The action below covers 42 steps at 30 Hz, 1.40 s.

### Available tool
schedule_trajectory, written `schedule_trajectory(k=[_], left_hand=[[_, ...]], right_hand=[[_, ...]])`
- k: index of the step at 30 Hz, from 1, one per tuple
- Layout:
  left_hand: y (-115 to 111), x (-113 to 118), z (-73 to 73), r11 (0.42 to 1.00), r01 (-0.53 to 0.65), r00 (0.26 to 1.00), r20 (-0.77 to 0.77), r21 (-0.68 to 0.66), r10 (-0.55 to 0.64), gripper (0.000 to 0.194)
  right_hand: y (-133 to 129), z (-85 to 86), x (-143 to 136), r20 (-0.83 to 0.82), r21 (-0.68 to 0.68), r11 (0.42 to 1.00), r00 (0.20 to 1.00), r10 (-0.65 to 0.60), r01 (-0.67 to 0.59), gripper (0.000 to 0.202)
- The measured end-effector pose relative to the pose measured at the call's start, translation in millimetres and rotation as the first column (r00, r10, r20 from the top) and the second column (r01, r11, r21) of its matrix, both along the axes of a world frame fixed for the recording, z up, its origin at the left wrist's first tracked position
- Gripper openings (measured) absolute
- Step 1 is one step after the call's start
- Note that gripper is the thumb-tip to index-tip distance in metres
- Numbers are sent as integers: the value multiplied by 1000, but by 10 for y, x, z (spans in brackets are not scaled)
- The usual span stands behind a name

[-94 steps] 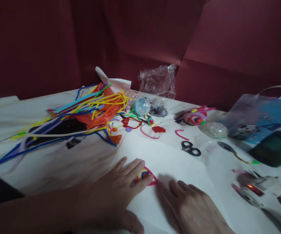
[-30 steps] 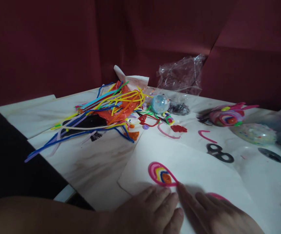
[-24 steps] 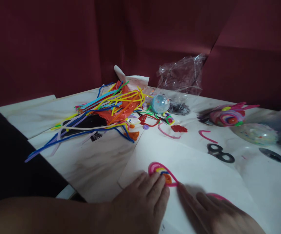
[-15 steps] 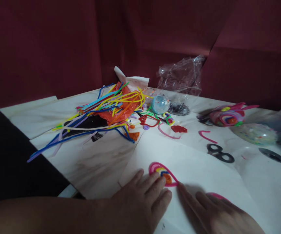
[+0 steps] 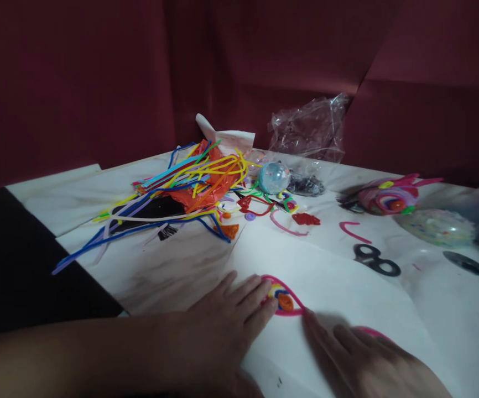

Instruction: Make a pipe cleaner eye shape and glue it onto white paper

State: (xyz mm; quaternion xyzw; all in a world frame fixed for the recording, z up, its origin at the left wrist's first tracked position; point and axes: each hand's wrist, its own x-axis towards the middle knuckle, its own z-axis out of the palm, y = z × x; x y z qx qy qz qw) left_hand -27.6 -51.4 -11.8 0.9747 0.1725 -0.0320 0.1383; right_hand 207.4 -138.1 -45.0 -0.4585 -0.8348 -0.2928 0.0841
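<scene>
A pink teardrop outline (image 5: 286, 287) with yellow, blue and orange pieces inside lies on white paper (image 5: 306, 365). My left hand (image 5: 231, 315) is spread flat, its fingertips over the left part of the shape. The index fingertip of my right hand (image 5: 359, 354) touches the shape's pointed right end; the other fingers are curled, and what they hold, if anything, is hidden. Another pink curve (image 5: 373, 332) shows just beyond the right hand, partly covered by it.
Colourful pipe cleaners (image 5: 160, 193) are heaped at the back left. Behind the paper stand a clear bluish ball (image 5: 274, 177) and a plastic bag (image 5: 310, 130). Scissors with black handles (image 5: 377, 260) and a pink decorated object (image 5: 389, 198) are on the right.
My left hand has slid slightly left and away from me, uncovering the lower right of the shape and covering more of its left end. My right hand has hardly moved.
</scene>
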Motion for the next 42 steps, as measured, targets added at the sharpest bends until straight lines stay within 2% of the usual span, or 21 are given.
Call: schedule_trajectory(k=[5,8,12,15,22,27,35,42], left_hand=[[-63,39,72,1000,-18,1000,-14,26,18,86],[-82,41,4,999,-33,999,8,43,33,89],[-40,36,-138,998,-46,998,51,43,44,93],[3,44,-180,998,-54,996,68,21,52,97],[-9,9,-122,997,-59,998,10,-54,59,95],[-35,-2,-105,996,-87,996,27,-26,88,100],[27,101,165,990,-127,992,33,66,125,94],[88,135,69,995,-104,995,-11,6,104,94]], right_hand=[[-26,-25,10,31,-104,994,999,-31,34,51],[-48,-25,24,16,-119,992,999,-42,44,54],[-61,-30,35,24,-205,972,993,-112,115,58],[-65,-37,31,47,-216,965,989,-143,150,55],[-54,-59,38,27,-205,969,991,-133,136,59],[-41,-43,13,30,-197,971,990,-135,138,53],[-39,-19,18,21,-204,972,993,-115,117,51],[-52,-16,34,-14,-235,967,995,-101,95,59]])
